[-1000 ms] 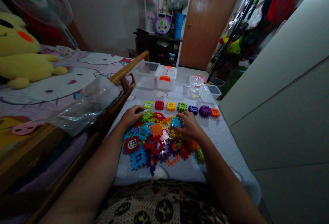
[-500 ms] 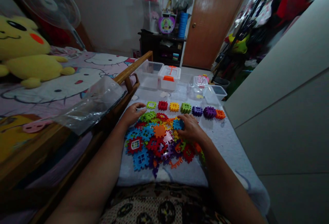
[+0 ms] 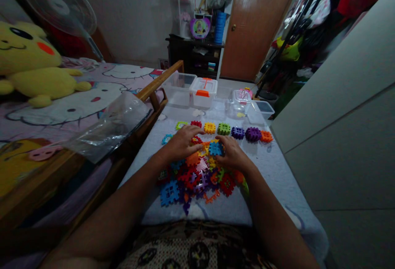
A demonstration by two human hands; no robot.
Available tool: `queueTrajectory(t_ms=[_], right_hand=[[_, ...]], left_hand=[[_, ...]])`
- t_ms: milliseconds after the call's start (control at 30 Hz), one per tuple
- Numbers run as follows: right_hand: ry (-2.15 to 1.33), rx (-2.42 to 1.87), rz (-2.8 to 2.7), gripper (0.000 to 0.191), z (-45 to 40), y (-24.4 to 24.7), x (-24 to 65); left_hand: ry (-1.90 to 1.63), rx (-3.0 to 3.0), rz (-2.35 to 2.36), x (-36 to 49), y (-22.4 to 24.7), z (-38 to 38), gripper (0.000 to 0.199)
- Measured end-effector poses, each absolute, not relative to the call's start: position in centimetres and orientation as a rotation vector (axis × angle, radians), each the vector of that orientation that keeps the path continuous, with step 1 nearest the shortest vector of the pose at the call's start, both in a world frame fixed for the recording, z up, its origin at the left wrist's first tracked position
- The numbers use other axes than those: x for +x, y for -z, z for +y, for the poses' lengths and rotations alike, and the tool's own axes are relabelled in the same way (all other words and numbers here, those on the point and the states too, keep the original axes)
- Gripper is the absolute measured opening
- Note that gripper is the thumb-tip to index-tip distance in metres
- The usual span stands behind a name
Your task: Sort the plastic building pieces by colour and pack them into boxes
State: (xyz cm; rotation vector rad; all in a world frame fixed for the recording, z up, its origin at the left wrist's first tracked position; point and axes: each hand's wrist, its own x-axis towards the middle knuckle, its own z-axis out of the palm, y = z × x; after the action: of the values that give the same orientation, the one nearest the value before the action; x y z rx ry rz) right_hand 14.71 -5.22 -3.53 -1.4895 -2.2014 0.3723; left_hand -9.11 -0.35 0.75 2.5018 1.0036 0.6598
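Observation:
My right hand [image 3: 233, 152] is closed round a blue building block [image 3: 215, 148], with thumb and fingers at its right side, just above the pile. My left hand [image 3: 185, 141] reaches over the pile from the left, its fingers apart and empty, pointing toward that block. Beneath both hands lies a heap of notched plastic pieces, among them an orange tile [image 3: 193, 158], a red tile [image 3: 227, 184] and a blue window tile [image 3: 169, 193]. Another blue piece [image 3: 167, 139] sits alone left of my left hand.
Behind the pile runs a row of sorted pieces, including yellow [image 3: 210, 128], green [image 3: 224, 128] and purple [image 3: 253, 134] stacks. Clear plastic boxes [image 3: 179, 92] stand at the far end, one with an orange-latched lid [image 3: 203, 90]. A wooden rail [image 3: 160, 82] borders the left side.
My left hand has moved right, over the pile toward the blue block. A blue piece now shows where it was. My right hand has hardly moved.

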Motion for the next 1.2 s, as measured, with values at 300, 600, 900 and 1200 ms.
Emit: queueTrajectory(t_ms=[300,600,900,1200], right_hand=[[-0.514,-1.278,-2.062,0.077,-5.7,3.3,14.7],[-0.542,-1.198,-2.052,0.073,-6.0,2.8,14.6],[-0.393,-1.425,-1.949,0.052,-8.1,0.2,20.2],[-0.582,-1.671,-1.577,0.036,-8.8,5.8,25.3]], left_hand=[[-0.279,2.690,0.920,-4.8,-0.3,-0.9,0.052],[-0.303,2.712,0.985,-3.6,-0.4,-1.3,0.043],[-0.429,2.593,1.310,-11.5,-1.9,3.8,0.048],[-0.331,2.365,1.533,-19.5,2.2,12.3,0.052]])
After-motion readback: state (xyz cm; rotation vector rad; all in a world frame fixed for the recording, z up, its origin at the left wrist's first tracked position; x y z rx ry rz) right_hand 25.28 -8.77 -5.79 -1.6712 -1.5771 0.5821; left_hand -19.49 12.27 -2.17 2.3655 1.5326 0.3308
